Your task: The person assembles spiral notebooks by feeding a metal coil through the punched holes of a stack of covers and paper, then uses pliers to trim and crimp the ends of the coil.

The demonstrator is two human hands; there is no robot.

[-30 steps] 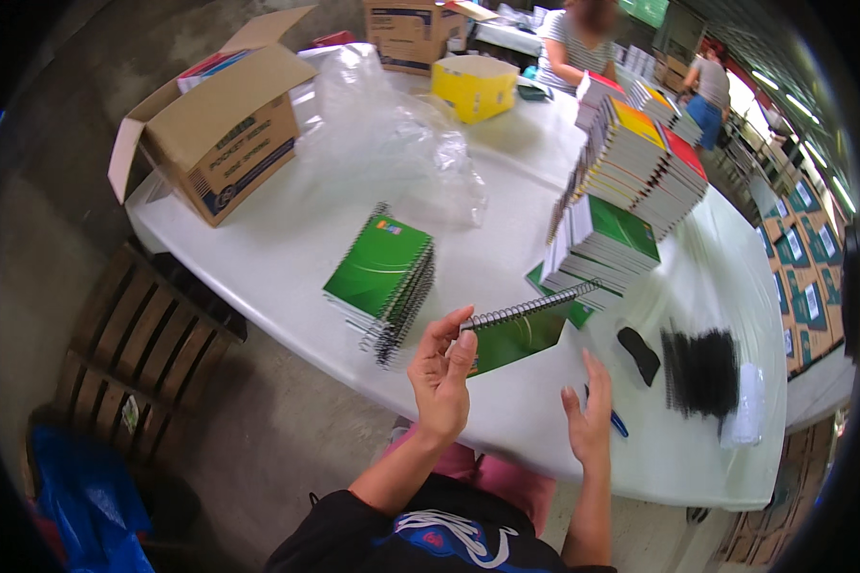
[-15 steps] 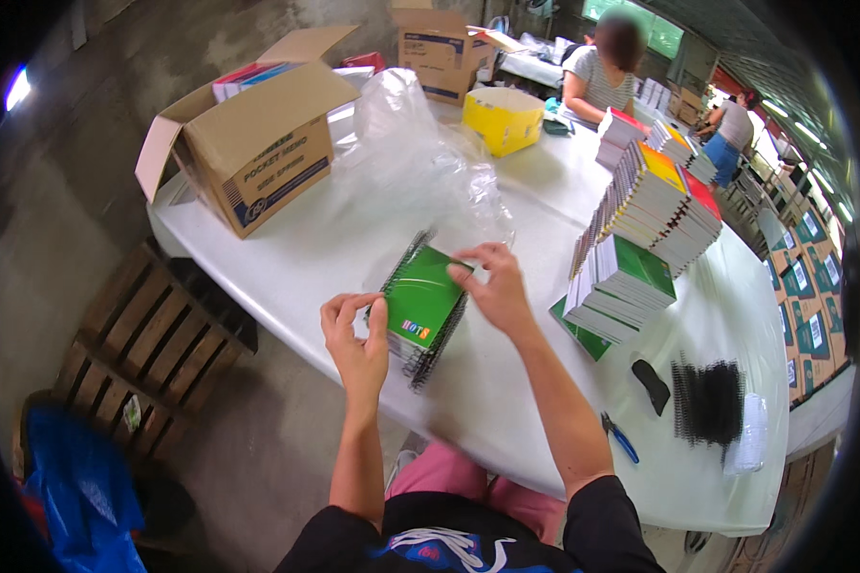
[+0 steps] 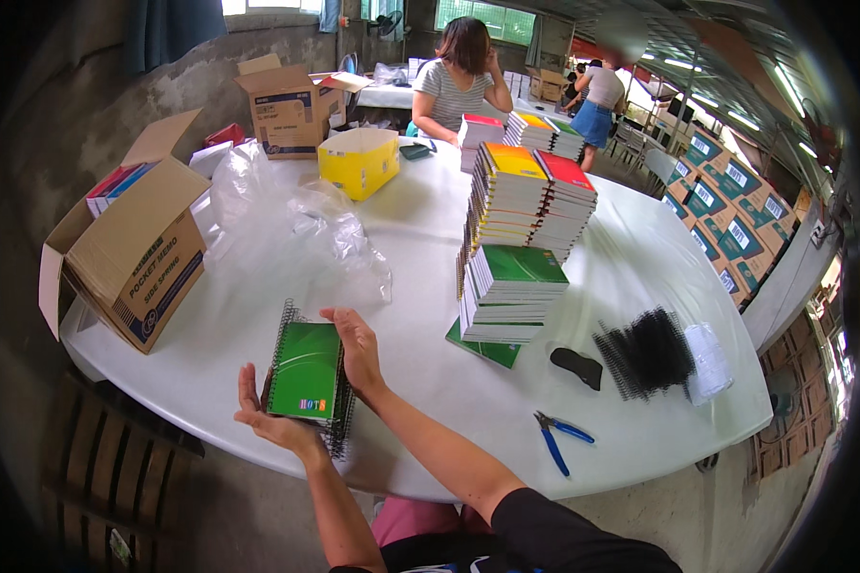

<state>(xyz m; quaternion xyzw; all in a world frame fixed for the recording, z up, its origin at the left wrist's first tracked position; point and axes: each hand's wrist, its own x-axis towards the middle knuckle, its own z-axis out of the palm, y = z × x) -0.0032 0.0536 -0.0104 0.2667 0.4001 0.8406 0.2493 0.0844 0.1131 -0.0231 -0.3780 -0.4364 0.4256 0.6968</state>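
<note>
A small stack of green-covered spiral notebooks (image 3: 306, 361) lies on the white table in front of me, black coils showing along both long sides. My left hand (image 3: 282, 427) is cupped against its near left side, fingers pointing up. Along the right side presses my right hand (image 3: 358, 355), its fingers reaching the far right corner. The stack is held between the two hands; the right thumb is hidden. To the right stands a taller pile of green notebooks (image 3: 521, 267), with one green notebook (image 3: 483, 346) sticking out at its base.
Blue-handled pliers (image 3: 562, 441), a black cloth-like piece (image 3: 575, 367) and a heap of black coils (image 3: 645, 353) lie at right. Behind rise yellow-covered notebooks (image 3: 516, 160). Clear plastic (image 3: 301, 229), a cardboard box (image 3: 134, 267) and a yellow container (image 3: 358, 162) occupy the left. Another person (image 3: 454, 91) sits across.
My view has swung to the right and up. My hands have come off the notebook's top cover and now flank the stack, palms against its sides.
</note>
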